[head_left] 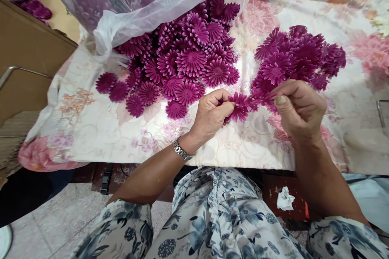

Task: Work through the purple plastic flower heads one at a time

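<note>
My left hand (211, 114) is closed in a pinch on a magenta plastic flower (240, 107), held just above the cloth. My right hand (296, 107) is closed too, its fingers pinching the other side of the same flower cluster near the edge of the right pile. A big heap of magenta flowers (185, 54) spills from a clear plastic bag (146, 0) at the upper left. A smaller pile of the same flowers (299, 56) lies to the upper right, just beyond my right hand.
A floral cloth (127, 137) covers the work surface, its front edge near my knees. A brown cardboard box (27, 56) stands at the left. A crumpled white scrap (285, 199) lies on the floor. My lap in patterned fabric (219, 214) fills the bottom.
</note>
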Available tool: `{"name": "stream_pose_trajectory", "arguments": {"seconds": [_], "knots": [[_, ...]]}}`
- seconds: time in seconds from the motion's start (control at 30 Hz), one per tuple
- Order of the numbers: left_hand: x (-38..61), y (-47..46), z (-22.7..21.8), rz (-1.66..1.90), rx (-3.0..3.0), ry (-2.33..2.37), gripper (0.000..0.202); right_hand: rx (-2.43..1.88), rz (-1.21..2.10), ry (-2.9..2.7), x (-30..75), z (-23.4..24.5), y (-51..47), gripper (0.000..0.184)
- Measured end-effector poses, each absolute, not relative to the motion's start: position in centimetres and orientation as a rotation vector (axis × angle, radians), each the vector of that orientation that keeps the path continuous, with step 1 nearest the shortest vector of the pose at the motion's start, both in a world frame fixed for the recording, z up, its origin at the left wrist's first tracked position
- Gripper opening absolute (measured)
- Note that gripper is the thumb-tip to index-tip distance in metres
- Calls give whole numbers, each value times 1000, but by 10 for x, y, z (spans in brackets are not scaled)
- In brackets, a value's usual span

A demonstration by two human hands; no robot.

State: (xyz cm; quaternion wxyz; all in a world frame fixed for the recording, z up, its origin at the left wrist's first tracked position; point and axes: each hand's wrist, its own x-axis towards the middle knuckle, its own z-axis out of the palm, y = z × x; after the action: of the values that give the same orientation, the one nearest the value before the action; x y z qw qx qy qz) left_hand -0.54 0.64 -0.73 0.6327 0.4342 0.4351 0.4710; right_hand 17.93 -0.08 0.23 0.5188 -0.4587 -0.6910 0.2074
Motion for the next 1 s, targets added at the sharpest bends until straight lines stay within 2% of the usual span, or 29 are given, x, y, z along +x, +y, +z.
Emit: {"name": "stream_pose_trajectory", "arguments": {"seconds": [0.2, 0.3, 0.4, 0.47, 0.57, 0.67, 0.77, 0.9, 1.0], "knots": [[-6, 7, -7, 1089, 976, 1001, 14, -1212, -32, -1392, 212, 6, 12, 9], [-6, 7, -5, 1074, 967, 985, 16, -1450, -320, -1505, 227, 12, 11, 20], [-7, 7, -3, 1052, 958, 968, 18, -1459, -467, -1663, 224, 16, 7, 34], [-6, 6, -3, 1036, 952, 964, 18, -1311, -424, -1707, 213, 15, 4, 39], [-5, 5, -2, 1005, 952, 946, 18, -1086, -169, -1941, 189, 9, 2, 37], [-3, 4, -2, 975, 974, 914, 18, -1039, 20, -2132, 170, 4, 2, 19], [-2, 4, -2, 938, 1005, 886, 20, -1080, 124, -2079, 164, 4, 1, 5], [-4, 4, -2, 917, 1008, 875, 25, -1131, 267, -2015, 168, 9, -1, 9], [-6, 5, -3, 922, 969, 883, 24, -1183, 233, -1904, 176, 10, -1, 10]]}}
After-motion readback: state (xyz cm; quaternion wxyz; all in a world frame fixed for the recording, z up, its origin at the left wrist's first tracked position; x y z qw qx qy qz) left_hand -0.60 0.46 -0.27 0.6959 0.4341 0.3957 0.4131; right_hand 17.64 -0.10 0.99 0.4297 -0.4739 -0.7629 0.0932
